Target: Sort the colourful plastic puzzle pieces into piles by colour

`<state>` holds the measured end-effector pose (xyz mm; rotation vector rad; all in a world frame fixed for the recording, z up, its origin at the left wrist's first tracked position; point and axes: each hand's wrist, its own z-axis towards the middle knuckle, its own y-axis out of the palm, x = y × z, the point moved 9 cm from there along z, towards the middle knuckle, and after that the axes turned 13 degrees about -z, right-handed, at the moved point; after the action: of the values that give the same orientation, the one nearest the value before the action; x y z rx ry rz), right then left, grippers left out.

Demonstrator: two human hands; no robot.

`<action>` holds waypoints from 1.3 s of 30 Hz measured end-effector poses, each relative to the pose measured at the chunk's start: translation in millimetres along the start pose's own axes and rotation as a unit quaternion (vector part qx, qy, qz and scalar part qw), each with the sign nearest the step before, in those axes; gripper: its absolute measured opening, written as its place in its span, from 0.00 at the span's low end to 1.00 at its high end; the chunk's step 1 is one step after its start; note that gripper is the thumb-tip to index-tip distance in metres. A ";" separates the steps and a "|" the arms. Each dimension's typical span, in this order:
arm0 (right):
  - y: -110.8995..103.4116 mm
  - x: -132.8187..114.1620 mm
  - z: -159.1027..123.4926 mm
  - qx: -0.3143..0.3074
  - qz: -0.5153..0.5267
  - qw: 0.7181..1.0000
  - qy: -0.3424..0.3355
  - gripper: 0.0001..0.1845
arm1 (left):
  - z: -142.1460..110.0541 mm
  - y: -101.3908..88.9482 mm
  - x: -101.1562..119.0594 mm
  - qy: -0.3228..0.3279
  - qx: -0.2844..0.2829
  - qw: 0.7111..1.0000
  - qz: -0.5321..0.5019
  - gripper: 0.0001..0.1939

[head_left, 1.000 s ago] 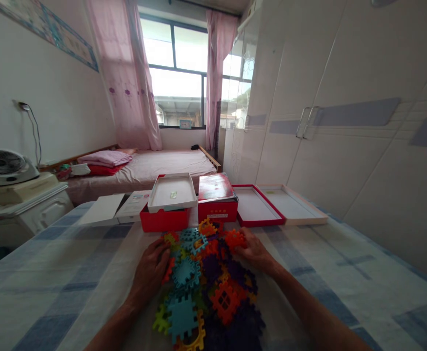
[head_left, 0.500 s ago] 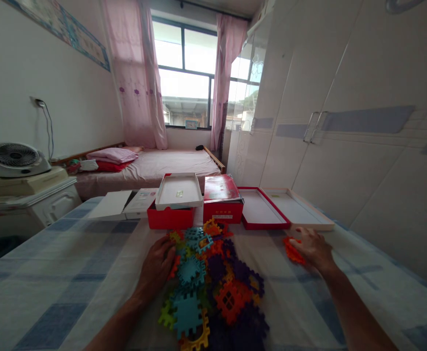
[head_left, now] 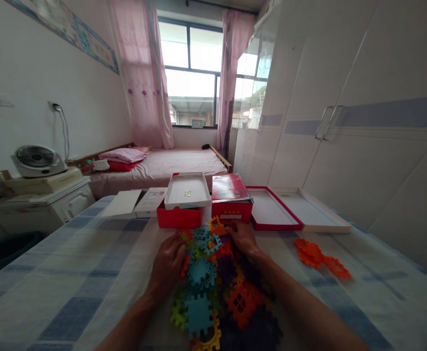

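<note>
A heap of toothed plastic building pieces (head_left: 198,312) in turquoise, purple, orange, yellow and green lies on the checked cloth in front of me. My left hand (head_left: 167,261) rests against the heap's left edge, its loosely bent fingers touching green and red pieces. At the far right of the heap is my right hand (head_left: 243,239), fingers stretched toward a yellow-orange piece (head_left: 216,225); its fingertips are partly hidden, and no held piece shows. Orange pieces (head_left: 310,253) lie apart on the cloth to the right.
Behind the heap stand a red box with a white lid (head_left: 187,192) on it and another red box (head_left: 231,200). A red-rimmed tray (head_left: 277,226) and a cream-rimmed tray (head_left: 326,228) lie to their right. A white open box (head_left: 151,202) sits at left.
My right hand has left the orange pieces at right and moved left to the heap's far end. More orange shows at right now. The left hand stays against the heap.
</note>
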<state>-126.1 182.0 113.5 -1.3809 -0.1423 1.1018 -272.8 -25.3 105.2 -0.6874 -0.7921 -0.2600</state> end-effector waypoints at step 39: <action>-55.9 8.7 -33.2 0.061 -0.131 0.990 0.002 0.06 | -0.1 3.1 -9.7 -0.018 -0.010 1.000 0.024 0.24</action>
<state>-69.7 175.3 146.4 -1.2169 -0.2435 0.8741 -277.9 -23.3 96.7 -0.7309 -0.8082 -0.2136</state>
